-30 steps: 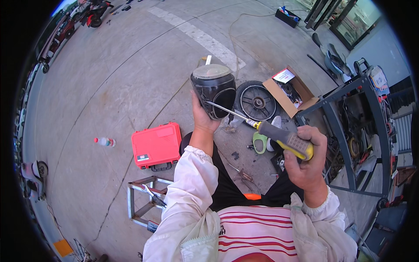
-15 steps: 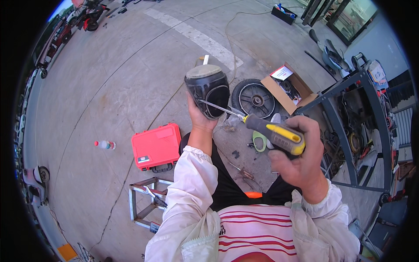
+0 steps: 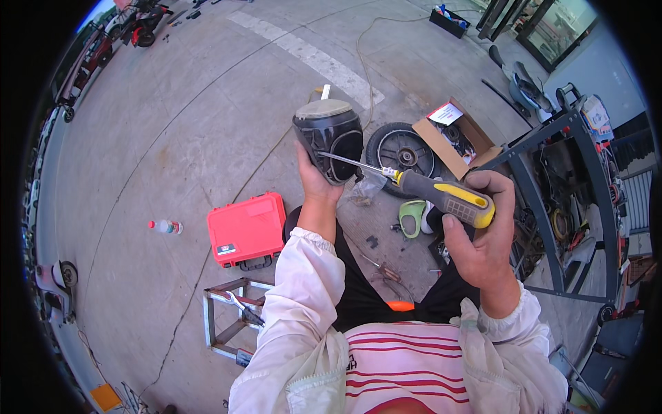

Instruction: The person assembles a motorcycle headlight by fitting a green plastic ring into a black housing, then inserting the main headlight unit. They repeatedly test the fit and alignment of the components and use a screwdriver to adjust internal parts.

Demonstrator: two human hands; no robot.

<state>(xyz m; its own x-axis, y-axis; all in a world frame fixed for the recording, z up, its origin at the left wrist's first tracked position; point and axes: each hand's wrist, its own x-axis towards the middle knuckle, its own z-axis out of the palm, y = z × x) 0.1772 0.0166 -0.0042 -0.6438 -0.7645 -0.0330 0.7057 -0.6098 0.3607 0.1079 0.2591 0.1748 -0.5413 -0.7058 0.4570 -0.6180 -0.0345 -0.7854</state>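
Raised in front of me is a black rounded vehicle lamp housing [image 3: 316,130] with a pale, flat top face. My left hand [image 3: 319,181] grips it from below and from its left side; most of the fingers are hidden behind it. A screwdriver [image 3: 445,196] with a grey and yellow handle lies across to it, its metal shaft reaching the lower left part of the housing. My right hand [image 3: 486,245] holds the handle's end, the index finger curled over it and the thumb beneath. Whether the tip sits in a screw is too small to tell.
A spoked black wheel [image 3: 402,156] and an open cardboard box [image 3: 469,148] with parts lie ahead. A red hard case [image 3: 246,228], a plastic bottle [image 3: 166,227] and a metal frame stool [image 3: 221,338] are at left. At right stands a grey metal rack [image 3: 596,207].
My right hand and the screwdriver handle have shifted slightly right and the grip has turned, thumb now upright. The lamp housing has moved barely upward in my left hand.
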